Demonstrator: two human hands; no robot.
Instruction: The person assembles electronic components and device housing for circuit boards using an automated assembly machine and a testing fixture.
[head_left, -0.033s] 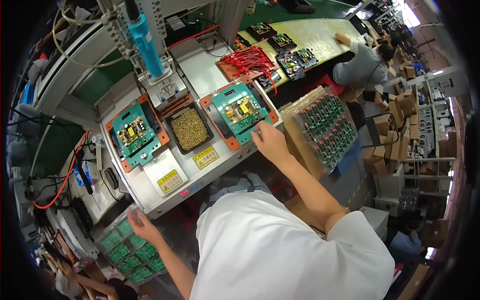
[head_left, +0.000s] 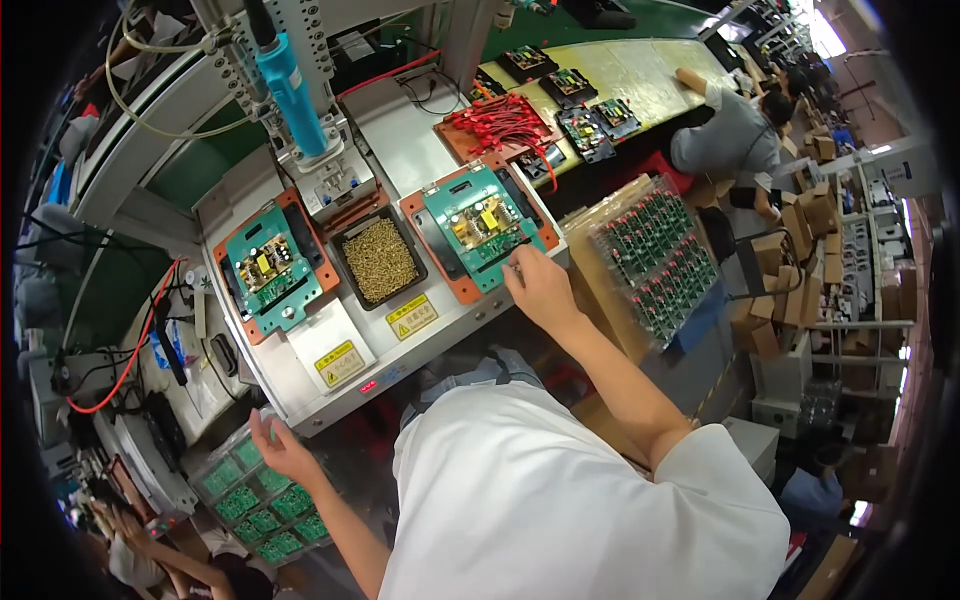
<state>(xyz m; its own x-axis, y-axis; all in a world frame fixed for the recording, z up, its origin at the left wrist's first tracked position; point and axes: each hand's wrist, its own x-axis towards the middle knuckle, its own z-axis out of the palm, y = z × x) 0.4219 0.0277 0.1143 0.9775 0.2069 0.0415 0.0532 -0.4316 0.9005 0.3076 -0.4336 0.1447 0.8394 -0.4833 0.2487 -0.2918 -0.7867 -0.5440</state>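
My right hand (head_left: 541, 287) is at the front right edge of a green fixture plate (head_left: 462, 196), fingers bent and close together. Whatever lies between those fingertips is hidden. A circuit board (head_left: 487, 220) with a yellow part sits in this plate, which rests on an orange base. My left hand (head_left: 287, 452) hangs beyond the machine's front left corner, fingers apart and holding nothing that I can see. Below it lies a clear tray (head_left: 238, 503) of green circuit boards. A second green fixture plate (head_left: 290, 313), with another circuit board (head_left: 264, 265), stands on the left.
Between the fixtures stands a black bin (head_left: 421, 270) of small brass-coloured screws. A blue electric screwdriver (head_left: 290, 95) hangs above. Red cables (head_left: 500, 122) lie behind the right fixture. At right, a tray of boards (head_left: 655, 250) rests on cardboard. A co-worker (head_left: 735, 135) sits at the yellowish bench.
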